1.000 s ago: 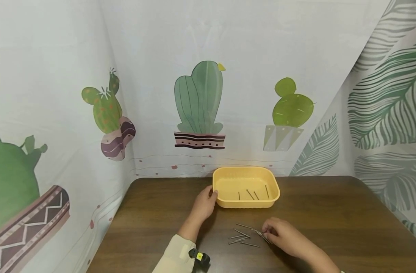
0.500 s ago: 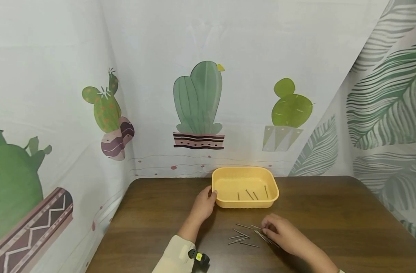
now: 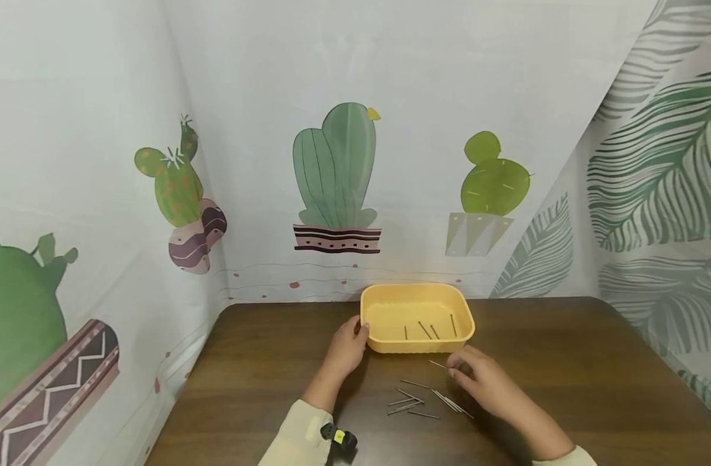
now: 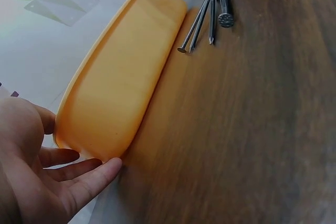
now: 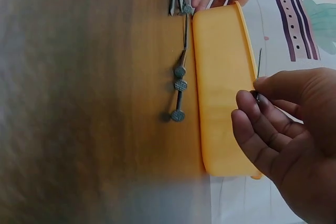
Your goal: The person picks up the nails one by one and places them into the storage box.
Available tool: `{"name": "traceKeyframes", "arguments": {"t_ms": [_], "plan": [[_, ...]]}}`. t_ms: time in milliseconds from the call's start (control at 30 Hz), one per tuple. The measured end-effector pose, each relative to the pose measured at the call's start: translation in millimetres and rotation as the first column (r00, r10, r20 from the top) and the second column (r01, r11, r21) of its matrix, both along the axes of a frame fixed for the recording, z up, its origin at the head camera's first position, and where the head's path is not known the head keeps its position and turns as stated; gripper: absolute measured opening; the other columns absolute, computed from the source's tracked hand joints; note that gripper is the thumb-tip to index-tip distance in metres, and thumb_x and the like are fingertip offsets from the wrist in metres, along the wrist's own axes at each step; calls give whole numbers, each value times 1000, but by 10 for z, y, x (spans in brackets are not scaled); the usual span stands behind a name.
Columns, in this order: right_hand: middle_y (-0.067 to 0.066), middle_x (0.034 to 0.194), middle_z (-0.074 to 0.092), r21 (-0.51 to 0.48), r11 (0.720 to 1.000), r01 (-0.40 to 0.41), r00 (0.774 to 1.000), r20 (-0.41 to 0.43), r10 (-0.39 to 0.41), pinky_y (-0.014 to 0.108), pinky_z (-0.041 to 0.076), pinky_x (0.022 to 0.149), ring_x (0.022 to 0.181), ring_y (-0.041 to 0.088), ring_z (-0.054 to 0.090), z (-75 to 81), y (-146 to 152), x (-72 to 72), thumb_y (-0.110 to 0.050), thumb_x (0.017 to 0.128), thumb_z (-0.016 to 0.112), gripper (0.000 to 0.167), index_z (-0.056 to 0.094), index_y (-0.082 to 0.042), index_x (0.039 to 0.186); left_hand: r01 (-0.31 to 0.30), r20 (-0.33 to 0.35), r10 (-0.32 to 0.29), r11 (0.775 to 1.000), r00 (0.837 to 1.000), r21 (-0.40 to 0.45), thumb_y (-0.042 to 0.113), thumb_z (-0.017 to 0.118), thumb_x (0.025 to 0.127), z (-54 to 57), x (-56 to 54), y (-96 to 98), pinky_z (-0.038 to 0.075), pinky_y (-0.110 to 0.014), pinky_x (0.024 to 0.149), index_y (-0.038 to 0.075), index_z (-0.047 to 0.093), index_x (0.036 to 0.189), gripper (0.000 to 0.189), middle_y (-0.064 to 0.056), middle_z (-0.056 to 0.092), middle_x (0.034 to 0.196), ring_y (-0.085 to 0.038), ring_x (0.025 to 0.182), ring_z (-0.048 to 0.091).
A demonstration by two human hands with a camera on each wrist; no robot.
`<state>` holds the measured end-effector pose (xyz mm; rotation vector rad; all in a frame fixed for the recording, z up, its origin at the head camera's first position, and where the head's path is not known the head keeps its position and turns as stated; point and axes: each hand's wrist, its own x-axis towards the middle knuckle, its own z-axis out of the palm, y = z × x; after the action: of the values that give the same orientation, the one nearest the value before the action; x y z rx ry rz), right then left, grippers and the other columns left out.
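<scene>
We saw the right hand (image 3: 484,382) pinch a thin grey metal nail (image 3: 437,364) just near of the yellow rectangular plastic tray (image 3: 416,347), which the left hand (image 3: 345,349) gripped; a seemingly slight pinch risked a drop.

The tray (image 3: 416,347) sits at the back of the table (image 3: 262,362), before a cloth (image 3: 416,116), with 4 nails (image 3: 425,330) in it. The left hand (image 3: 348,344) is at its left end; the right hand (image 3: 480,378), holding 1 nail (image 3: 438,364), is near its front right corner. Loose nails (image 3: 447,400) lie in front.
</scene>
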<state>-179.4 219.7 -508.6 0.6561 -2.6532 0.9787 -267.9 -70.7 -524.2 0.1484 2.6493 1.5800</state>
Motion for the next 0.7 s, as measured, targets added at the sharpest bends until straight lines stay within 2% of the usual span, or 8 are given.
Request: {"name": "traceKeyframes", "arguments": {"t_ms": [167,433,533,700], "plan": [[-14,92,61,0,1000,31,998,-55,-31,24,55,73,84,-5,56,38,20,-76,0,86,74,17,67,-14,94,4,1,-4,1000,1000,11,30,44,108,1,-3,1,58,-36,79,1,48,146,48,-18,62,134,-20,93,67],[-10,91,63,-34,999,33,991,-128,-38,26,55,73,84,-2,58,111,60,-259,2,86,74,17,68,-13,92,-1,5,0,999,1000,39,30,43,108,11,0,15,59,-36,84,0,47,147,49,-19,60,137,-22,99,69],[-9,89,63,-40,998,48,993,-110,-53,25,55,72,82,-2,58,126,74,-326,2,87,74,16,68,-13,92,-6,11,6,999,1000,45,30,42,109,6,6,19,60,-37,84,0,46,148,50,-21,59,138,-23,98,70],[-6,87,63,-69,994,84,996,-37,-86,23,53,68,77,-2,56,152,89,-415,0,90,71,11,68,-10,94,-6,4,6,997,1000,76,29,40,109,-27,9,30,60,-37,88,-2,45,148,50,-23,55,142,-25,106,69]]}}
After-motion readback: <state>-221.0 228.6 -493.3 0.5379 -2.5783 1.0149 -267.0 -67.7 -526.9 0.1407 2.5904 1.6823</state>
